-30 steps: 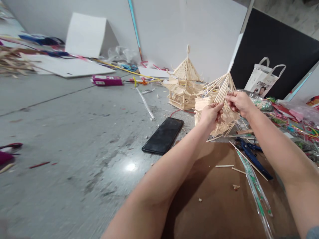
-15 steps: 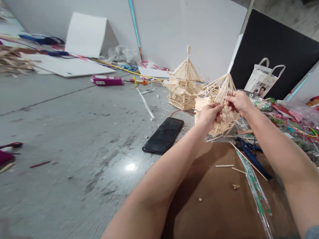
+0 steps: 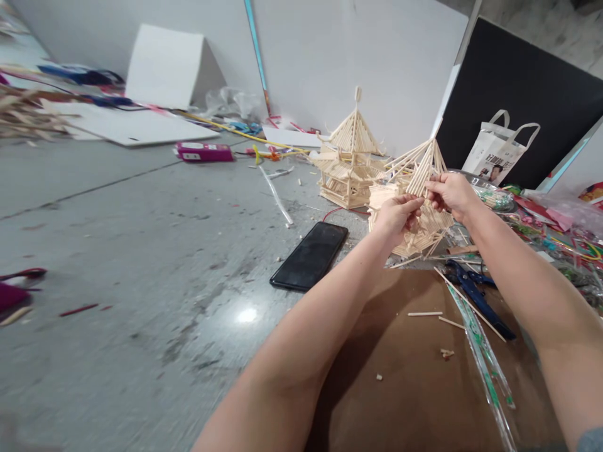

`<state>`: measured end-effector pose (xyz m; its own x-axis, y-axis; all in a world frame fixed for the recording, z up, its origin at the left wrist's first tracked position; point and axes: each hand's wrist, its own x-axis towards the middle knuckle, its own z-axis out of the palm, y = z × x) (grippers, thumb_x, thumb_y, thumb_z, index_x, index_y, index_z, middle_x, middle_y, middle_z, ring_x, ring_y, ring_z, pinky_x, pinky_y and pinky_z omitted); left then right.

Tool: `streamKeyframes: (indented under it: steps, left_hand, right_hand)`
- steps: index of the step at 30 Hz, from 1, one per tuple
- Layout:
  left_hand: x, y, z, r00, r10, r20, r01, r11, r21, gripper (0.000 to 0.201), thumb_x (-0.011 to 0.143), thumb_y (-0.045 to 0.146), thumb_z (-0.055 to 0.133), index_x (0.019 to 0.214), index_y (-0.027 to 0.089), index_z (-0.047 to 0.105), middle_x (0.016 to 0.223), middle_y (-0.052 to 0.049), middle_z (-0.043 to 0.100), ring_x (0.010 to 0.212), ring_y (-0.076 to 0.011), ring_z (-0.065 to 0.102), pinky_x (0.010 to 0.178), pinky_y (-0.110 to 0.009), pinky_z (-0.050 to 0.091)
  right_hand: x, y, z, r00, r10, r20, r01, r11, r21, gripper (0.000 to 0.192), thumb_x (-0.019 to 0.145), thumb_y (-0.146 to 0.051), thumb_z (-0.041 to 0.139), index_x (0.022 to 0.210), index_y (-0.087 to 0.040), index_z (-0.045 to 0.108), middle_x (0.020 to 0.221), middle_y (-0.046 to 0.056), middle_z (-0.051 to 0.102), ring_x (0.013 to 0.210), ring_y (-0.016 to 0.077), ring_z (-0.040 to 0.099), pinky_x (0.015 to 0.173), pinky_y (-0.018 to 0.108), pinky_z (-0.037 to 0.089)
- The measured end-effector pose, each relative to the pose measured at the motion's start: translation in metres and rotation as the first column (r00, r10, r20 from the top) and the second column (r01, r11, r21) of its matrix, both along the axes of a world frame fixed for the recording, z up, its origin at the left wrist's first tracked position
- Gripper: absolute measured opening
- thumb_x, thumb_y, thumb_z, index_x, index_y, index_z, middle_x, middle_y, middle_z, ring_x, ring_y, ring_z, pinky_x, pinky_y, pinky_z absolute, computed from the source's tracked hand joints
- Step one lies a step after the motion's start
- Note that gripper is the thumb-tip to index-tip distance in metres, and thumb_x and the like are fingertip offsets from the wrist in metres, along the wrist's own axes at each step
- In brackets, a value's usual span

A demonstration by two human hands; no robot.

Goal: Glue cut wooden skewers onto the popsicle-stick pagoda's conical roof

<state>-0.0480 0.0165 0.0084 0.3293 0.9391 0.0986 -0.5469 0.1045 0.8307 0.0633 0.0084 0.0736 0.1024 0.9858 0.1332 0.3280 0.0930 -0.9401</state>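
A pointed roof of thin wooden sticks (image 3: 426,160) rises over the second stick model (image 3: 433,220), its sticks fanning down from a peak. My left hand (image 3: 399,213) is closed at the lower ends of the roof sticks, thumb and forefinger pinched on them. Close beside it, my right hand (image 3: 450,193) pinches the roof's lower edge from the right. My fingers hide exactly which sticks each hand grips. Behind and to the left stands a tiered stick pavilion (image 3: 349,160) with a peaked top.
A black phone (image 3: 309,256) lies on the grey floor left of my forearm. Blue-handled pliers (image 3: 478,298), loose sticks and clear plastic sleeves (image 3: 487,358) rest on the brown board (image 3: 405,389). A purple power strip (image 3: 204,151) and white bag (image 3: 494,152) are farther back.
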Motion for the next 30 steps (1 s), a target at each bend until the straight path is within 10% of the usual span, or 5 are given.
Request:
streamKeyframes:
  steps: [8,30]
  left_hand:
    - [-0.0028,0.0026,-0.0011,0.976,0.139,-0.165,-0.115,0.982,0.151,0.018,0.071,0.018,0.062,0.056,0.012,0.053,0.041,0.004,0.048,0.028,-0.0008,0.032,0.03,-0.016,0.021]
    - [0.0017,-0.0016,0.0047,0.996,0.043,-0.072,-0.044,0.999,-0.011,0.016,0.074,0.019,0.059,0.062,0.012,0.05,0.043,0.005,0.051,0.026,0.0001,0.029,0.029,-0.015,0.017]
  right_hand:
    - [0.0026,0.0025,-0.0015,1.0,0.025,-0.003,-0.025,1.0,-0.011,0.018,0.077,-0.011,0.053,0.061,-0.014,0.047,0.043,-0.006,0.05,0.029,0.0035,0.044,0.031,0.014,0.029]
    - [-0.0032,-0.0011,0.0022,0.999,-0.023,0.035,0.023,1.0,-0.006,0.023,0.078,-0.008,0.049,0.056,-0.014,0.046,0.042,-0.005,0.049,0.03,0.0039,0.044,0.029,0.015,0.027]
